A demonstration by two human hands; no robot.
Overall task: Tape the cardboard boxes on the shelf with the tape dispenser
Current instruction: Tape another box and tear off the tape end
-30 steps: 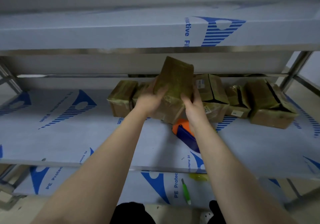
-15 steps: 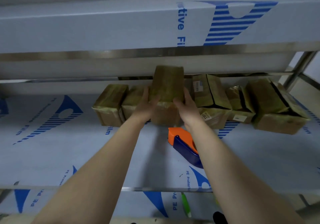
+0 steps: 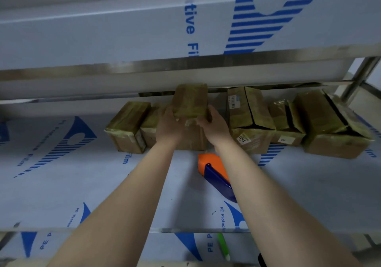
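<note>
A taped cardboard box (image 3: pixel 190 99) stands in the row at the back of the middle shelf (image 3: pixel 82 184). My left hand (image 3: pixel 168 125) grips its left side and my right hand (image 3: pixel 214 125) grips its right side, thumbs on the front face. The orange and blue tape dispenser (image 3: pixel 214 170) lies on the shelf just in front of that box, partly hidden under my right forearm. More taped boxes sit to the left (image 3: pixel 127 126) and to the right (image 3: pixel 250 118).
Further right lie a small box (image 3: pixel 286 122) and a large box (image 3: pixel 334 130) with dark open seams. The upper shelf (image 3: pixel 144 33) hangs low over the row. A green pen (image 3: pixel 223 246) lies on the lower shelf. A steel post (image 3: pixel 356 77) stands at right.
The box in my hands went from tilted and raised to upright in the row, pushed back. The camera moved closer and lower toward the shelf.
</note>
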